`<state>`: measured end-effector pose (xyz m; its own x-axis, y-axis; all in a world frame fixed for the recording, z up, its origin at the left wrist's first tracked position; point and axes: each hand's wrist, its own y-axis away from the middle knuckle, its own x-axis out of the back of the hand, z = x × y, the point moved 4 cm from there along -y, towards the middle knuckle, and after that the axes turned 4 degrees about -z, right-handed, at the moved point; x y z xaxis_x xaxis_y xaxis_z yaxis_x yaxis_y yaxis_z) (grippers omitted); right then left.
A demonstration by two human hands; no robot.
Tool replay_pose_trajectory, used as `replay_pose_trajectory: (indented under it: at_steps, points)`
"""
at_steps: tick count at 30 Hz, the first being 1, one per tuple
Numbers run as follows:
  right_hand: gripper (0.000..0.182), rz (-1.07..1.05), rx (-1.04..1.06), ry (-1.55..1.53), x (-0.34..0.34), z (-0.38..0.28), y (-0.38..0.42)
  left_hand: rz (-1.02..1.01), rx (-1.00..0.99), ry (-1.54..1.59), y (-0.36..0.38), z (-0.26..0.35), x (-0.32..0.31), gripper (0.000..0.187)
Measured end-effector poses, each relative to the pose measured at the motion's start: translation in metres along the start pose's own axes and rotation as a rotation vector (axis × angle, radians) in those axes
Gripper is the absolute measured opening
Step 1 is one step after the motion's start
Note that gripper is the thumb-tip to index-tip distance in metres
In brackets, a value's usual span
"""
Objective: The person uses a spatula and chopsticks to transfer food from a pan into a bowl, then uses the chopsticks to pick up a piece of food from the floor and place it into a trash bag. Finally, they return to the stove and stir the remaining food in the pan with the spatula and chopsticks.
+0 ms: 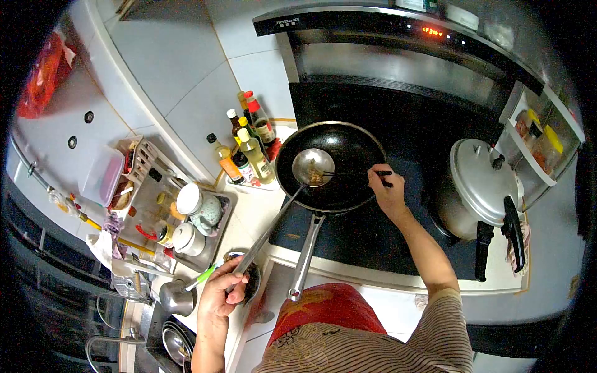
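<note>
My left hand point(219, 291) is closed around the long metal handle of a ladle point(305, 160). The ladle's round bowl is held over the black wok point(360, 144), with some brownish bits of food point(316, 174) in it. From the right, my right hand point(387, 188) grips a pair of dark chopsticks point(351, 173). Their tips reach into the ladle at the food. On the dark stove top point(410, 239) stands the wok, its metal handle pointing towards me. Whether anything lies at the wok's bottom is hard to make out.
A pressure cooker point(479, 180) stands on the right, handles towards me. Sauce bottles point(256, 149) crowd the wok's left. Further left are a tray point(217, 233) with lidded jars, a small metal pot point(177, 297) and the sink point(155, 351). Above hangs the range hood point(398, 37).
</note>
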<state>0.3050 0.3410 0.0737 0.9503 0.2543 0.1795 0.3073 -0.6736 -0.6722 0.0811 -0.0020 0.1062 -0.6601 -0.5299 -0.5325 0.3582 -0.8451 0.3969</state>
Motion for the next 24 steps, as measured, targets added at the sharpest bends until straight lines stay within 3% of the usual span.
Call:
replay_pose_trajectory:
  at_steps: [8,11,12,14,17,21,24]
  points:
    - [0.015,0.124,-0.356,-0.215,-0.005,-0.007,-0.005,0.037,-0.073,-0.275,-0.004,0.001,-0.016,0.048]
    - [0.014,0.135,-0.292,-0.185,-0.021,0.019,-0.005,0.077,-0.099,-0.455,-0.007,-0.002,-0.028,0.048]
    - [0.014,0.098,-0.366,-0.2,-0.025,0.019,-0.004,0.086,-0.091,-0.504,-0.008,-0.002,-0.034,0.048]
    - [0.016,0.107,-0.276,0.015,-0.023,0.044,-0.004,0.085,-0.103,-0.652,-0.008,-0.001,-0.041,0.047]
    - [0.02,0.074,-0.303,0.168,-0.015,0.054,-0.005,-0.015,-0.557,-1.225,-0.018,-0.004,-0.037,0.045]
    - [0.023,0.047,-0.423,0.219,0.002,0.05,-0.009,0.087,-0.592,-1.585,-0.006,0.008,-0.073,0.045]
    - [0.023,0.134,-0.384,0.155,0.016,0.039,-0.016,0.11,-0.65,-1.569,-0.006,0.009,-0.075,0.044]
